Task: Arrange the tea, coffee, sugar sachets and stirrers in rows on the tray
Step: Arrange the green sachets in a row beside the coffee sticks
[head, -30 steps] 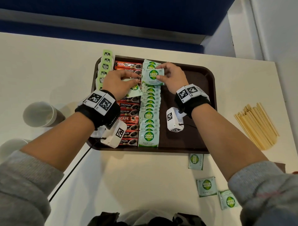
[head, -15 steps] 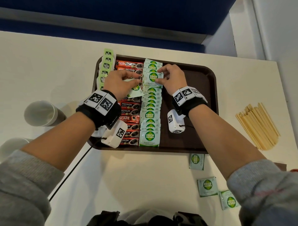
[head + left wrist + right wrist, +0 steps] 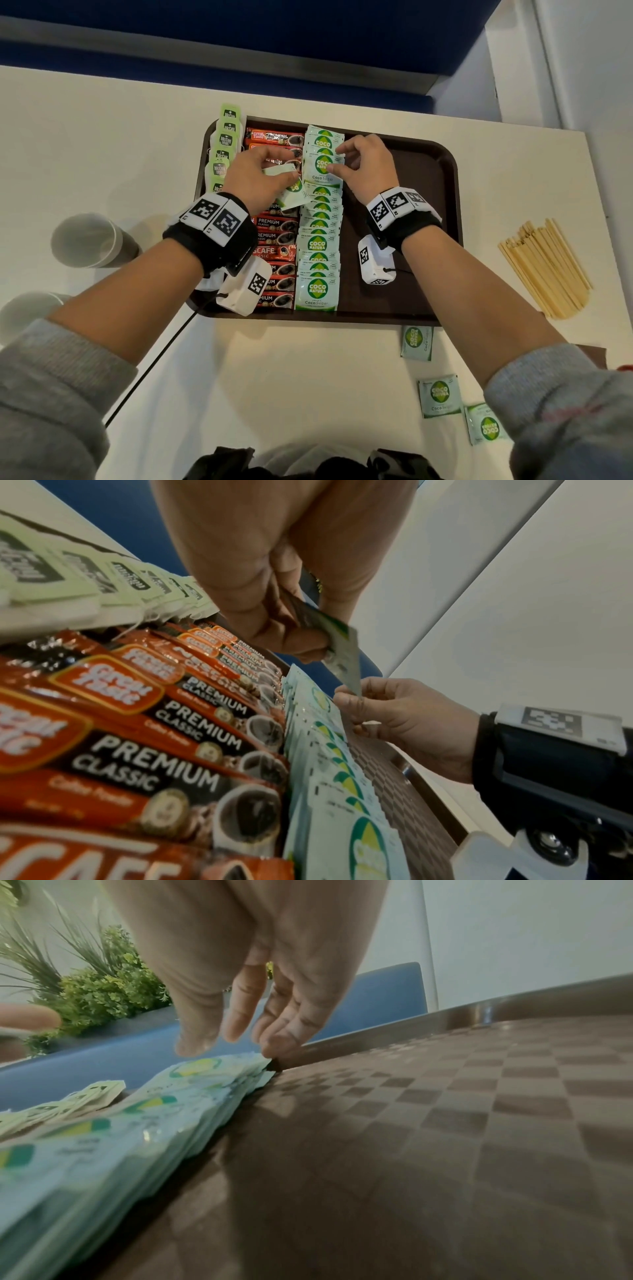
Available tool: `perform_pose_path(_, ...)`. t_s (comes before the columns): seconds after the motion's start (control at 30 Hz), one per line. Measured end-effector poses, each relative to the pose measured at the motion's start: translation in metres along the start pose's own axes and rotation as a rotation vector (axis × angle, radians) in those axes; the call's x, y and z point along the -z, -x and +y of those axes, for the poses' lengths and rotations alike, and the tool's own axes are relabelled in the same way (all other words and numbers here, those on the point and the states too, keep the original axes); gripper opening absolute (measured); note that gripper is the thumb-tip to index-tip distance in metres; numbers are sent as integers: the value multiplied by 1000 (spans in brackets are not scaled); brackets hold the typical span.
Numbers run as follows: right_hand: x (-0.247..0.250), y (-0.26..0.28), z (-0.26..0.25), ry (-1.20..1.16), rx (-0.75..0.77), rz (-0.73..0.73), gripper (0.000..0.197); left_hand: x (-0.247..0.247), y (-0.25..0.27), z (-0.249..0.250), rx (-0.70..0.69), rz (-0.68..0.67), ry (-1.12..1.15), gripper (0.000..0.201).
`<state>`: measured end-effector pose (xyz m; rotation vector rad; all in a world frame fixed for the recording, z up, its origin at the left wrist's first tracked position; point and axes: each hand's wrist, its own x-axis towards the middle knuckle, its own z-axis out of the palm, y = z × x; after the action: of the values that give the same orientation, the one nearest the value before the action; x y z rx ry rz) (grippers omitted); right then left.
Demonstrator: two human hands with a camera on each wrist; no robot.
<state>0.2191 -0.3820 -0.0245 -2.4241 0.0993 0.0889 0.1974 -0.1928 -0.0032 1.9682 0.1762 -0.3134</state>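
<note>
The right hand (image 3: pixel 368 168) has let its sugar sachet (image 3: pixel 322 167) down onto the sugar row, fingers loose. The left hand (image 3: pixel 255 174) pinches spare sachets (image 3: pixel 291 192). The tray (image 3: pixel 428 205) holds tea, coffee and sugar rows.

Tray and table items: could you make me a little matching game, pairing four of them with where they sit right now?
Things:
1. stirrers
2. tea bags
3. coffee sticks
4. cup

Places:
a. on the tray's left rim
b. on the table, left of the tray
c. on the table, right of the tray
d. in a row between tea and sugar

Pairs: 1-c, 2-a, 3-d, 4-b
</note>
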Motion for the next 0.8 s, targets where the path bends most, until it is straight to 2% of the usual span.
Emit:
perform_pose_path(0.1, 3, 7, -8, -76, 38, -53, 25, -3, 2, 2, 18, -11, 46, 36)
perform_pose_path(0.2, 3, 11, -17, -179, 46, -190, 23, -4, 6, 6, 41, -23, 123, 49)
perform_pose_path(0.33, 6, 12, -24, -230, 31, -327, 33, -4, 9, 9, 42, -7, 142, 56)
perform_pose_path(0.43, 11, 11, -25, -252, 35, -328, 28, -5, 10, 8, 50, -10, 170, 46)
perform_pose_path(0.6, 19, 8, -21, -188, 43, -221, 24, -7, 7, 4, 22, 19, 71, 17)
perform_pose_path(0.8, 19, 5, -9, -160, 3, -227, 24, -9, 6, 5, -19, -28, -86, 28)
